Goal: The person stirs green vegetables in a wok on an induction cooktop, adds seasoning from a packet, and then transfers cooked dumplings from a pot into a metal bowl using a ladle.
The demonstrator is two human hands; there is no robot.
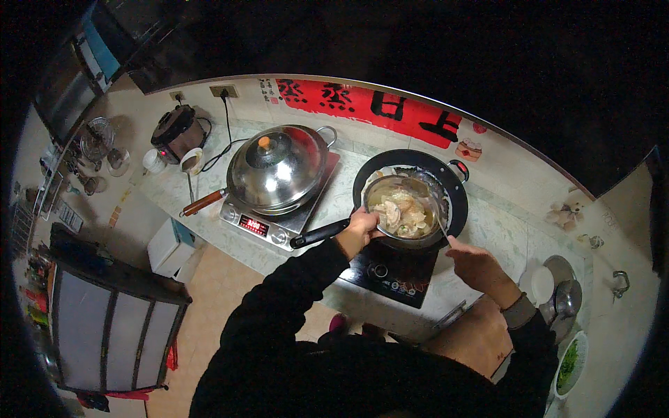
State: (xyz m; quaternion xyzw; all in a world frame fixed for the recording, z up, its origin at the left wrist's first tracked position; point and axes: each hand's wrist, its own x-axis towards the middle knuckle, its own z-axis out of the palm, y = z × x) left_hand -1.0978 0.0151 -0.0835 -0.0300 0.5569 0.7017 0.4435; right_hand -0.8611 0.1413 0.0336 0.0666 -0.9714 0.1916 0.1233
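Observation:
My left hand (360,228) grips the near-left rim of a stainless steel bowl (377,189). Pale chunks of food (402,211) in a yellowish liquid sit inside the bowl, which is over a black wok (453,209). Some more food shows at the wok's far-left side, past the bowl's rim. In my right hand (470,258) is the thin handle of a metal utensil (442,225) that reaches to the bowl's right side; its head cannot be made out. The wok's long black handle (321,233) points left, beneath my left forearm.
Left of the wok, a lidded steel wok (277,172) stands on a lit induction cooker (256,225). A black cooktop (392,274) lies under the black wok. Further left are a rice cooker (180,133) and a small bowl (192,161). A wooden board (470,334) and a basket of greens (571,366) are at right.

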